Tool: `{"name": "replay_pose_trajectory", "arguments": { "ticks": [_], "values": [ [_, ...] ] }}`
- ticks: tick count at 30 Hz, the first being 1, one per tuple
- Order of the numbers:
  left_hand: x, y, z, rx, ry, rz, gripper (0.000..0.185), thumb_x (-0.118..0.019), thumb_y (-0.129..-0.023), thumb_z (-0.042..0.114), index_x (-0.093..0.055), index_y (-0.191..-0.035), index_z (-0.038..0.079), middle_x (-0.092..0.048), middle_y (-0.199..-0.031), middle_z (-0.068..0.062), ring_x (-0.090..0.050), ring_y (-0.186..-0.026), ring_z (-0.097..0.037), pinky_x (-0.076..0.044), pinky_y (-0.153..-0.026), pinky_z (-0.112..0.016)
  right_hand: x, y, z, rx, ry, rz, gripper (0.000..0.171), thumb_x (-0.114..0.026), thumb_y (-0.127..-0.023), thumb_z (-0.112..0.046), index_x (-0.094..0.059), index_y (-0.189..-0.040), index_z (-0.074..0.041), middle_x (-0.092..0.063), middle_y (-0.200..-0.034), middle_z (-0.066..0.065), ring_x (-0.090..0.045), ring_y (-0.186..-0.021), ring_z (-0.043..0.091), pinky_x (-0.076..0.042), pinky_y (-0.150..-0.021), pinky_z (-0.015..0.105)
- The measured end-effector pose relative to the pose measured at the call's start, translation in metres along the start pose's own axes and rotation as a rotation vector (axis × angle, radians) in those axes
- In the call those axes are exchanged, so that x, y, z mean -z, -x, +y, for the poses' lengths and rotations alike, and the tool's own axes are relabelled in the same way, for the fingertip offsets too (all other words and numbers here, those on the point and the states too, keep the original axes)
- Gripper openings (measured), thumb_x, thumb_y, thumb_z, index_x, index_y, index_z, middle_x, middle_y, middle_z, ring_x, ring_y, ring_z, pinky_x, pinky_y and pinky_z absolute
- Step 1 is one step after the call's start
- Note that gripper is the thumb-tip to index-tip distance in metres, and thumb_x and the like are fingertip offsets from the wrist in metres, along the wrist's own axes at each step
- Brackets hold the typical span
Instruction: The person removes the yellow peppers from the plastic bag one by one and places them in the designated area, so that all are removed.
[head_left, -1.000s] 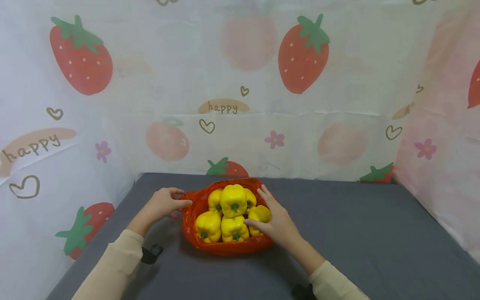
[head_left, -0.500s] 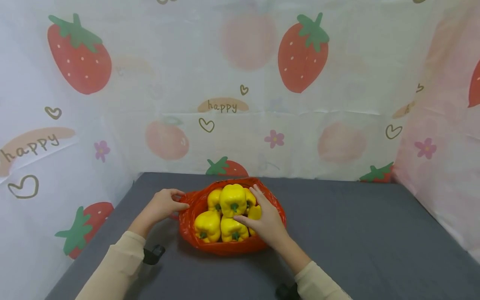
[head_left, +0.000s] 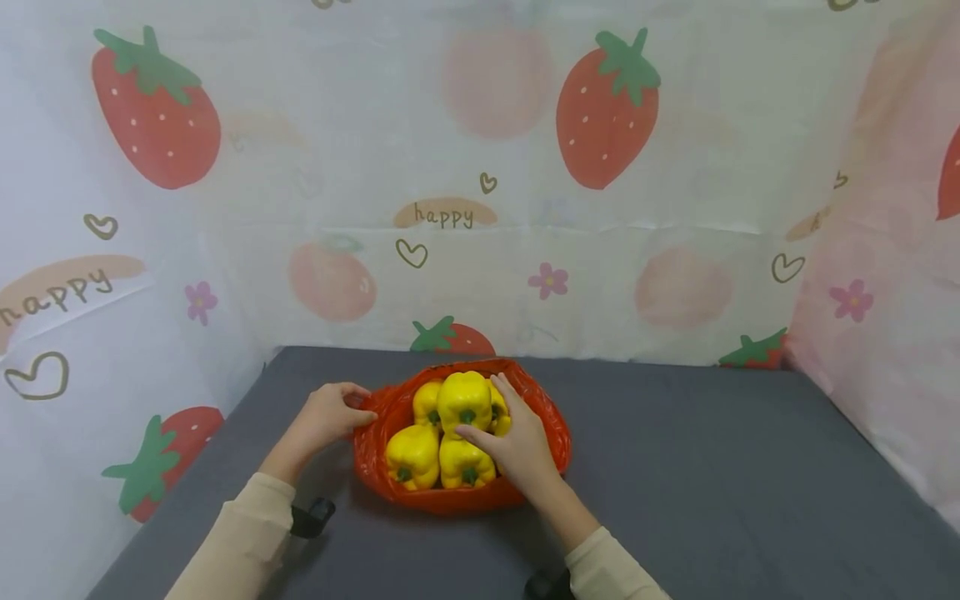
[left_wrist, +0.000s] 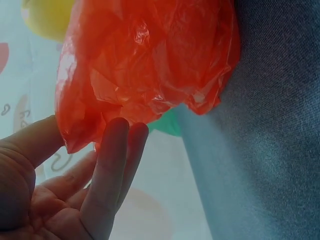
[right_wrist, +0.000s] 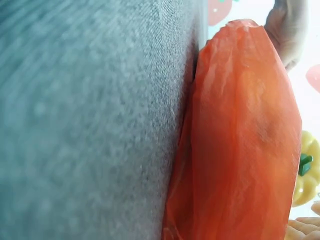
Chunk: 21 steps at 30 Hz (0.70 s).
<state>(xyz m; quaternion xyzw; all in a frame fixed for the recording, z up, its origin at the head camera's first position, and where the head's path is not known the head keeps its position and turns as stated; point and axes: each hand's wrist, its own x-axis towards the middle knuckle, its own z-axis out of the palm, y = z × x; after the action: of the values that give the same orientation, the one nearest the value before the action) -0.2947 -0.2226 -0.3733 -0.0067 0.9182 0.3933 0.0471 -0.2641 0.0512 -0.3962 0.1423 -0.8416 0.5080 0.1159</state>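
Note:
A red plastic bag (head_left: 543, 421) sits on the grey table (head_left: 712, 467), holding several yellow bell peppers (head_left: 465, 398) with green stems. My left hand (head_left: 351, 408) pinches the bag's left rim; in the left wrist view the bag (left_wrist: 145, 65) has its crumpled edge caught between the thumb and fingers (left_wrist: 117, 160). My right hand (head_left: 491, 417) lies flat on the peppers on the right, fingers straight, and hides one of them. In the right wrist view the bag (right_wrist: 240, 140) bulges beside a pepper (right_wrist: 307, 170).
Strawberry-print curtains (head_left: 607, 108) wall in the table at the back, left and right. Bare grey cloth (right_wrist: 90, 125) spreads around the bag, widest to the right. Black wrist straps (head_left: 311, 517) sit on both forearms.
My right hand slid left from the bag's right side onto the peppers, covering the right-hand one. The bag's right rim now stands out past the hand. My left hand kept its hold.

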Motion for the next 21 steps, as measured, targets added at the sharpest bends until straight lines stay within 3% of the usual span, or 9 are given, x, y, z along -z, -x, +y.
{"name": "replay_pose_trajectory", "arguments": {
  "ticks": [6,13,21],
  "values": [
    [-0.002,0.003,0.001,-0.001,0.01,0.017,0.041,-0.066,-0.084,0.018,-0.056,-0.118,0.0,-0.061,-0.111,-0.019,-0.061,-0.082,-0.02,-0.056,-0.07,-0.032,-0.006,0.0,-0.001,-0.004,-0.012,0.009,0.085,-0.073,-0.074,-0.047,-0.037,-0.143,-0.015,-0.036,-0.148,0.001,-0.038,-0.132,0.025,-0.038,-0.102,0.05],
    [-0.002,0.005,0.001,0.054,0.078,0.064,0.039,-0.066,-0.084,0.021,-0.056,-0.117,0.002,-0.06,-0.115,-0.02,-0.063,-0.087,-0.022,-0.056,-0.074,-0.034,-0.01,-0.002,-0.001,0.004,0.015,0.017,0.084,-0.073,-0.073,-0.048,-0.038,-0.142,-0.014,-0.037,-0.148,0.004,-0.042,-0.13,0.024,-0.041,-0.1,0.048],
    [-0.006,0.004,-0.002,0.05,0.113,0.095,0.036,-0.066,-0.086,0.021,-0.058,-0.115,0.001,-0.061,-0.112,-0.02,-0.064,-0.078,-0.017,-0.056,-0.072,-0.035,-0.013,-0.004,-0.006,-0.014,0.016,0.035,0.087,-0.074,-0.072,-0.048,-0.037,-0.142,-0.012,-0.036,-0.148,0.004,-0.044,-0.128,0.023,-0.041,-0.101,0.045]
  ]
}}
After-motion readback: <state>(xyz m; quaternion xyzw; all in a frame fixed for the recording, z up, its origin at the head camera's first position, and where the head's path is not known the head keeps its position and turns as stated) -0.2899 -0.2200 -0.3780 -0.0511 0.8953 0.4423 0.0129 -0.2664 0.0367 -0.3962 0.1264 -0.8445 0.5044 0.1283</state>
